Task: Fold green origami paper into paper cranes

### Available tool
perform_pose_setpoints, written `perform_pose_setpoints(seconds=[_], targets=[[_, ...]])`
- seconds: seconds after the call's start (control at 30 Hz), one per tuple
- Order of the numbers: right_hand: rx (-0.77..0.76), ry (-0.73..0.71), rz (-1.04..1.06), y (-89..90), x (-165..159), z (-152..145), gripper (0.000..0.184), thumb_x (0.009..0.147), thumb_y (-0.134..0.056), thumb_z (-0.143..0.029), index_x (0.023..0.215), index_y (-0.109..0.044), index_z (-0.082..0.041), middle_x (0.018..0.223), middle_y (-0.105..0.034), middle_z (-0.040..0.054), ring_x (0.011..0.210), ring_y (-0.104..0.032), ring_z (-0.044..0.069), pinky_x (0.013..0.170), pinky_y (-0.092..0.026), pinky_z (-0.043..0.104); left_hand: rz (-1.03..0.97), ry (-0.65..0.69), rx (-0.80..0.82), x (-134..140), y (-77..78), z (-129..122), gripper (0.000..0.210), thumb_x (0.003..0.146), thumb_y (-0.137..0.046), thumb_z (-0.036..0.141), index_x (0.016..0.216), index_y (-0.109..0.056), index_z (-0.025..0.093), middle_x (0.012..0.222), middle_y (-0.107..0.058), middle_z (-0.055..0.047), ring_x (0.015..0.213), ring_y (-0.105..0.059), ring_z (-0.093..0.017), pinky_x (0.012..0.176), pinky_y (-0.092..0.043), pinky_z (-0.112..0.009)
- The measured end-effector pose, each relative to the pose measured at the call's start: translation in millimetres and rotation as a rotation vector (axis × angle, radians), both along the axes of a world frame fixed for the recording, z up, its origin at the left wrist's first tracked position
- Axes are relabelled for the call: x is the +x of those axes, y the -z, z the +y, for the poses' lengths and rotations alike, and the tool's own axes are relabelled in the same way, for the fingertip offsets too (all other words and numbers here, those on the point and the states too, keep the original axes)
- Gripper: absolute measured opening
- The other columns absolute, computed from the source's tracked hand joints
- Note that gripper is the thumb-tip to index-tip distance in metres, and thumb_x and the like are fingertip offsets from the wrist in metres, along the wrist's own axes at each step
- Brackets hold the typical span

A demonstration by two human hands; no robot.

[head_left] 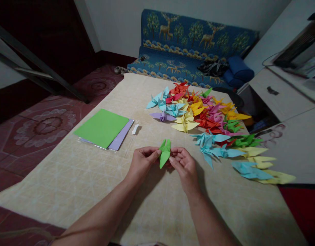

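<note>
A partly folded green origami paper (pixel 165 154) is held between both hands above the table, with two narrow points at its far end and one point toward me. My left hand (pixel 146 158) pinches its left edge between thumb and fingers. On the other side, my right hand (pixel 182 164) grips the right edge, thumb on the near part and fingers curled behind. Left of the hands lies a stack of square paper, a green sheet (pixel 102 128) on top and a purple sheet (pixel 121 135) showing beneath it.
Many folded paper cranes, such as a yellow crane (pixel 185 123) and a blue crane (pixel 251 170), spread over the right side of the cloth-covered table (pixel 77 184). A small white paper piece (pixel 135 128) lies by the stack. Behind stands a blue patterned sofa (pixel 172 65); a white cabinet (pixel 296 136) is at right.
</note>
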State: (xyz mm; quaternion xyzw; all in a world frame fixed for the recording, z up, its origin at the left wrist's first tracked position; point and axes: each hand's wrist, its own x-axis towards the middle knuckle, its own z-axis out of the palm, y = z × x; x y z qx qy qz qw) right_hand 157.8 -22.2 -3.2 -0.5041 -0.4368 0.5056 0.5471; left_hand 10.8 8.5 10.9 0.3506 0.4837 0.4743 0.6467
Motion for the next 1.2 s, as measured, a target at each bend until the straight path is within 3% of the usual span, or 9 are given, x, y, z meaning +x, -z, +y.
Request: perform_pose_setpoints(seconds=[0.17, 0.37, 0.57, 0.67, 0.83, 1.03, 1.2], targets=[[-0.037, 0.017, -0.047, -3.2, -1.5, 0.2, 0.025, 0.074, -0.070, -0.032, 0.093, -0.060, -0.019, 0.082, -0.069, 0.0042, 0.065, -0.065, 0.015, 0.054, -0.052, 0.023, -0.001, 0.003, 0.012, 2.4, 2.4, 0.0, 0.026, 0.061, -0.084, 0.029, 0.076, -0.077, 0.011, 0.064, -0.072, -0.006, 0.052, -0.058, -0.011, 0.052, -0.046, -0.021], [-0.057, 0.081, -0.099, -1.6, -4.2, 0.2, 0.017, 0.074, -0.069, -0.032, 0.082, -0.061, -0.020, 0.064, -0.063, -0.0020, 0.051, -0.059, 0.012, 0.046, -0.047, 0.021, -0.047, 0.117, 0.049, 3.1, 7.8, -2.2, 0.026, 0.060, -0.084, 0.024, 0.082, -0.077, 0.012, 0.072, -0.074, -0.006, 0.059, -0.064, -0.014, 0.059, -0.051, -0.025], [-0.079, -0.001, -0.064, -2.5, -0.4, -1.7, 0.022, 0.081, -0.063, -0.042, 0.084, -0.063, -0.020, 0.063, -0.064, -0.0017, 0.051, -0.059, 0.013, 0.047, -0.047, 0.021, 0.019, 0.122, 0.078, 1.6, 6.8, -1.3, 0.024, 0.066, -0.080, 0.030, 0.082, -0.079, 0.012, 0.066, -0.073, -0.007, 0.053, -0.060, -0.014, 0.054, -0.048, -0.025], [-0.100, -0.041, -0.064, -2.4, -1.1, -0.9, 0.023, 0.077, -0.068, -0.043, 0.081, -0.063, -0.021, 0.061, -0.062, -0.0028, 0.051, -0.058, 0.012, 0.046, -0.048, 0.020, 0.047, 0.118, 0.092, 2.6, 8.7, -1.8, 0.023, 0.067, -0.080, 0.030, 0.082, -0.079, 0.012, 0.070, -0.074, -0.008, 0.056, -0.061, -0.015, 0.056, -0.048, -0.026], [-0.131, 0.091, -0.034, 1.0, -3.8, 1.3, 0.026, 0.071, -0.075, -0.038, 0.082, -0.062, -0.019, 0.066, -0.066, -0.0009, 0.049, -0.060, 0.012, 0.046, -0.052, 0.023, -0.005, 0.152, 0.120, 5.8, 12.8, -3.2, 0.033, 0.066, -0.082, 0.031, 0.092, -0.074, 0.012, 0.073, -0.072, -0.005, 0.060, -0.062, -0.013, 0.058, -0.048, -0.023], [-0.108, 0.137, 0.027, -0.8, -2.9, 1.0, 0.029, 0.068, -0.079, -0.037, 0.082, -0.064, -0.017, 0.067, -0.071, 0.0018, 0.052, -0.065, 0.014, 0.050, -0.056, 0.025, 0.013, 0.203, 0.063, 6.0, 12.7, -2.0, 0.035, 0.060, -0.085, 0.037, 0.076, -0.072, 0.009, 0.066, -0.070, -0.006, 0.056, -0.061, -0.014, 0.056, -0.046, -0.024], [-0.144, 0.140, -0.007, -3.3, -3.4, 1.5, 0.028, 0.070, -0.077, -0.041, 0.080, -0.066, -0.017, 0.063, -0.070, 0.0017, 0.050, -0.065, 0.014, 0.046, -0.052, 0.022, 0.100, 0.160, 0.064, 4.1, 14.8, -2.1, 0.030, 0.067, -0.079, 0.039, 0.070, -0.072, 0.010, 0.052, -0.063, -0.003, 0.044, -0.050, -0.010, 0.046, -0.037, -0.021]])
